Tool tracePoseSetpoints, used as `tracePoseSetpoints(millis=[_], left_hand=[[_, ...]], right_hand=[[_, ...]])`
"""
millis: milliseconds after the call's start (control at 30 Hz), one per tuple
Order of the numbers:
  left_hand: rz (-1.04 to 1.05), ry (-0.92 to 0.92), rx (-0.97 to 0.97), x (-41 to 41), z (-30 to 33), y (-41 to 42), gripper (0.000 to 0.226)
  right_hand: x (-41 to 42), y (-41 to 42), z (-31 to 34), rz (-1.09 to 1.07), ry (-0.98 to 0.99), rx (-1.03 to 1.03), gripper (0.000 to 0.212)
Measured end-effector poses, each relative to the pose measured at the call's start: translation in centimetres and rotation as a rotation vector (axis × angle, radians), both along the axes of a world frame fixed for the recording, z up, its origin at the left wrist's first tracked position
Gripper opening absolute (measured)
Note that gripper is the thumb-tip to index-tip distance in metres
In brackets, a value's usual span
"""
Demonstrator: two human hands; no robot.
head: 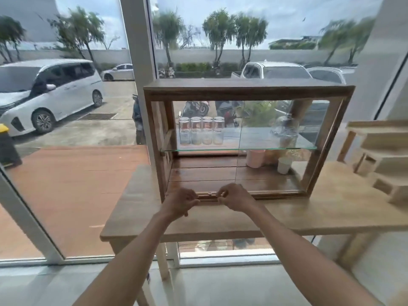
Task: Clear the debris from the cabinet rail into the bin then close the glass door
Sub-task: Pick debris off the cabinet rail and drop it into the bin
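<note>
Item 1, left hand (180, 200): curling loosely at the front lower edge of the cabinet (247, 89), its fingers (191, 198) bending inward and bunching toward the thumb. Whether they are pinching anything cannot be told; the tips are blurring against the wood.

Item 2, cabinet rail (208, 194): running along the cabinet's bottom front, showing only as a short stretch in the gap between the two sets of fingertips. A small pale lump is sitting there; debris, probably, though too small to confirm.

Item 3, right hand (235, 198): mirroring the left, its fingers (221, 193) drawing together just right of that gap, seemingly nipping at the rail; contents not discernible.

Item 4, glass door (271, 142): standing beyond and right of the right fingertips, its left edge showing as a vertical line, leaving the left half of the cabinet open.

Item 5, bin: not appearing in view.

Step in hand, as judged: picking debris out of the rail. The next move is calling for a secure fingertip pinch on the fragments, carrying them to the bin, then sliding the door leftward.
</note>
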State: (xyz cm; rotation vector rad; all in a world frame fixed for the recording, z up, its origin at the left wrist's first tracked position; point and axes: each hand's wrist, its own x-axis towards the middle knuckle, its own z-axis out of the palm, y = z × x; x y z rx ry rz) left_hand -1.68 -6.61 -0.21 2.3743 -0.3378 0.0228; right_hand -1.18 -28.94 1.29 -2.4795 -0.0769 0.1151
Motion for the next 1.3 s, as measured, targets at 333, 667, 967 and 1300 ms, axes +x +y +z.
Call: tracePoseSetpoints(millis=[333, 667, 967, 1300], left_hand=[[0.082, -0.061, 0.171, 4.7, -2.1, -3.9, 0.029], [0.101, -0.115, 0.171, 6.0, -2.8, -5.0, 0.018], [0.098, -0.177, 0.203, 5.8, -2.9, -5.9, 0.025], [0.089, -0.212, 0.197, 5.8, -3.0, -7.5, 0.017]], right_hand=[[2.7, -1.7, -2.6, -0.177, -0.055, -0.194, 0.031], [4.2, -1.2, -3.6, -0.185, -0.119, -0.221, 0.018], [5.2, -1.7, -4.0, -0.128, -0.110, -0.178, 0.011], [5.2, -1.9, -4.9, -0.121, -0.142, -0.130, 0.015]])
